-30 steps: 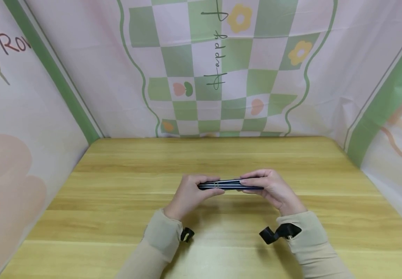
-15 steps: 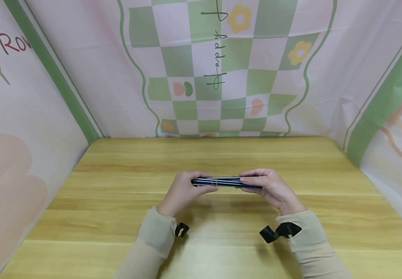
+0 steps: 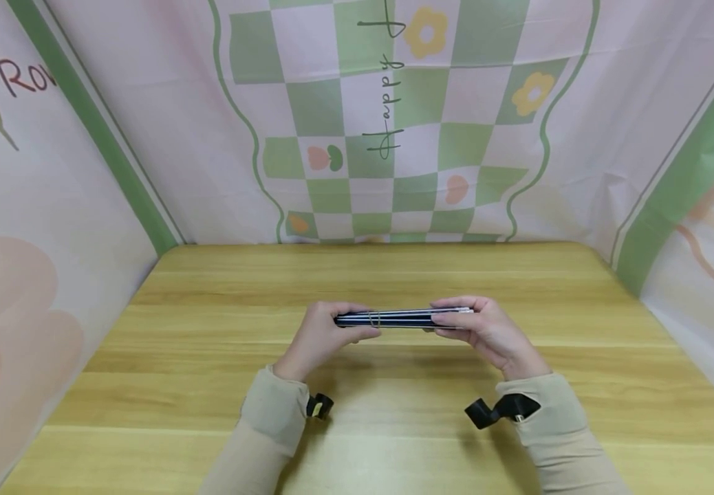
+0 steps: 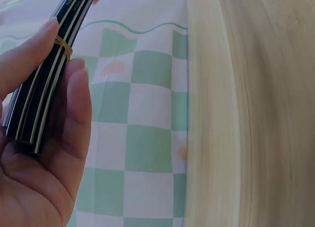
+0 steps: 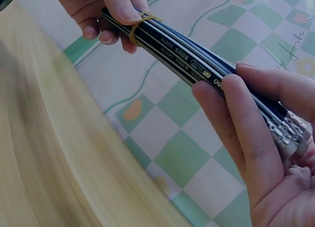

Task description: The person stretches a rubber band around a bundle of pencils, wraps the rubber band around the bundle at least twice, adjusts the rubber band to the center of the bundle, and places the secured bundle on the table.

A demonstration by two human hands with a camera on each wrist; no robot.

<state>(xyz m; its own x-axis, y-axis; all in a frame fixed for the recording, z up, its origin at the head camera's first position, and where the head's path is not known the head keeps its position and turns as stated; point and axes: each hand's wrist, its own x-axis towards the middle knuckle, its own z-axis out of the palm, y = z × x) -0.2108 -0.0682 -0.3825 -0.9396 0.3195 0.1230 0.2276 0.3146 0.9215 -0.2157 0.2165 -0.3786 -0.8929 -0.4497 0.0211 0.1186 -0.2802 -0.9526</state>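
Two hands, left [image 3: 322,337] and right [image 3: 487,333], each grip closed around one banded pencil bundle [image 3: 402,318].

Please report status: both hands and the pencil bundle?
Left hand grips pencil bundle near rubber band. Right hand grips the other end. Bundle above table; nothing in the way.

The pencils [image 5: 197,64] are showing black with thin white stripes, a yellow rubber band [image 5: 138,25] circling them. The tabletop [image 3: 394,412] is showing pale yellow wood grain. The backdrop [image 3: 394,137] is showing green-and-white checks with yellow flowers on pink.
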